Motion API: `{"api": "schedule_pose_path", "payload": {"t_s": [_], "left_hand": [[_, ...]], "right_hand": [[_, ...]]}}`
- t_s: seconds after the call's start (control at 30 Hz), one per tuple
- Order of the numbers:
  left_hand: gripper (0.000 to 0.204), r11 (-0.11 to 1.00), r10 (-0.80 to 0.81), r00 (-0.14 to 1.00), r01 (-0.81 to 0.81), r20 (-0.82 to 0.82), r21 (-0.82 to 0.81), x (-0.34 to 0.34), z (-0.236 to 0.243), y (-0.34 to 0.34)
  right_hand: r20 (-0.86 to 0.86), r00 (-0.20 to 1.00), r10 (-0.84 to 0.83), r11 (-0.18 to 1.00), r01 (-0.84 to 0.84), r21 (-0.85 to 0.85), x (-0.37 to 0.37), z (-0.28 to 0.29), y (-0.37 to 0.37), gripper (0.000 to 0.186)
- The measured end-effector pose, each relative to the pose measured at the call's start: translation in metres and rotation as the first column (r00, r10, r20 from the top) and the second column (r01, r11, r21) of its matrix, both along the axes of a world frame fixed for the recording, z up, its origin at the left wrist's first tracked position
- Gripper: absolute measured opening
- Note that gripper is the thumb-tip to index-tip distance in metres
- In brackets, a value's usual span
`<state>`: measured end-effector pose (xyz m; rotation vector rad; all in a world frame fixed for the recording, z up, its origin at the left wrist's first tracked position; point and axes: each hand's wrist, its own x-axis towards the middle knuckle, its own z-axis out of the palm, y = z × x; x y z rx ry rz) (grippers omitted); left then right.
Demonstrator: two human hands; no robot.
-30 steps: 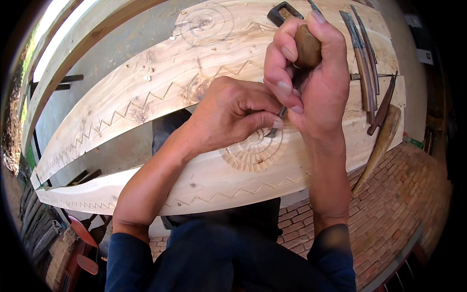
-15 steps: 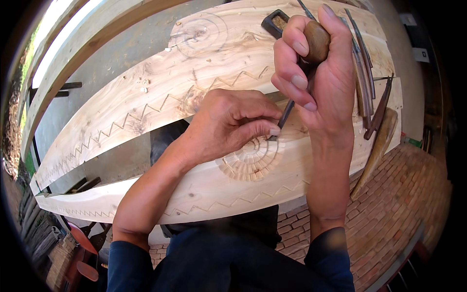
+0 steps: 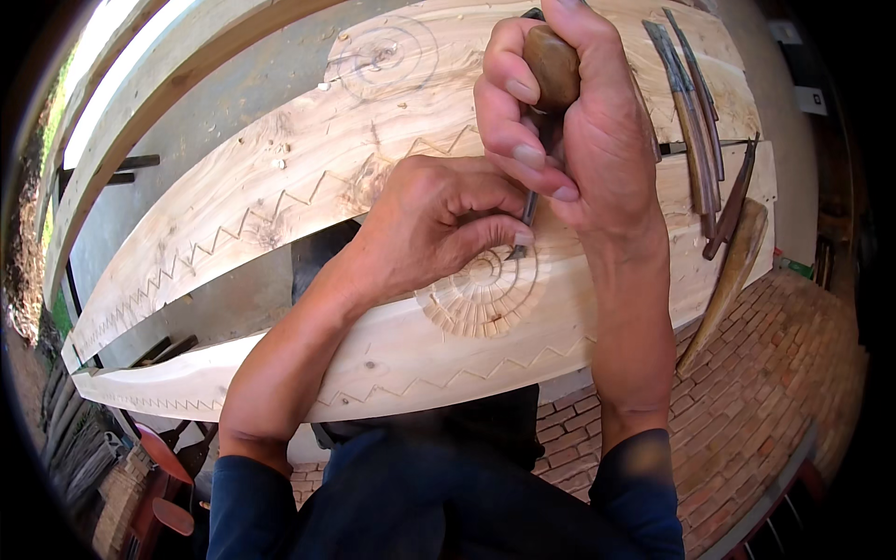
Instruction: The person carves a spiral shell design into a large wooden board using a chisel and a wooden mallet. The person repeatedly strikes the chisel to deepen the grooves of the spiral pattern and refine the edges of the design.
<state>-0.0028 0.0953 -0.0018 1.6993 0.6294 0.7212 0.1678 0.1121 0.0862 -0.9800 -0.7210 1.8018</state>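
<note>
My right hand (image 3: 579,131) grips the rounded wooden handle of a carving chisel (image 3: 546,65), blade pointing down. My left hand (image 3: 439,219) rests on the near pale wooden plank (image 3: 392,350), fingers curled around the steel blade near its tip (image 3: 516,250). The tip touches a carved round rosette (image 3: 481,294) of ringed notches. A zigzag line is cut along the plank's front edge. The far plank (image 3: 280,196) carries another zigzag and a pencilled spiral (image 3: 383,56).
Several long chisels (image 3: 695,121) lie on the planks at the right, with a curved wooden tool (image 3: 733,271) hanging over the edge. Brick paving (image 3: 775,392) lies below. A gap between the planks shows metal bars (image 3: 121,168).
My right hand has lifted the chisel handle higher and further away, steepening the tool. My left hand has shifted slightly right along the rosette, still guiding the blade.
</note>
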Motion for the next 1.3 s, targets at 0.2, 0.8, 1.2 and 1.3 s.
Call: {"api": "schedule_pose_path", "payload": {"t_s": [0.2,0.8,1.2,1.3], "left_hand": [[0.017,1.0,-0.001,1.0,0.001,-0.016,0.013,-0.001,-0.002,0.0],[0.014,0.998,-0.002,1.0,0.001,-0.019,-0.06,-0.003,0.001,0.0],[0.016,0.999,-0.008,1.0,0.008,-0.011,-0.038,-0.003,0.002,0.0],[0.016,0.999,-0.021,1.0,0.021,-0.011,-0.044,-0.002,0.004,0.0]], "right_hand": [[-0.004,1.0,0.006,1.0,-0.006,-0.015,-0.001,-0.003,0.003,0.061],[0.014,1.0,0.003,0.999,-0.004,0.044,-0.006,-0.004,0.002,0.057],[0.032,0.999,-0.015,0.998,0.013,0.064,-0.006,-0.003,0.0,0.056],[0.129,0.99,-0.051,0.995,0.039,0.093,-0.003,-0.017,-0.003,0.056]]}}
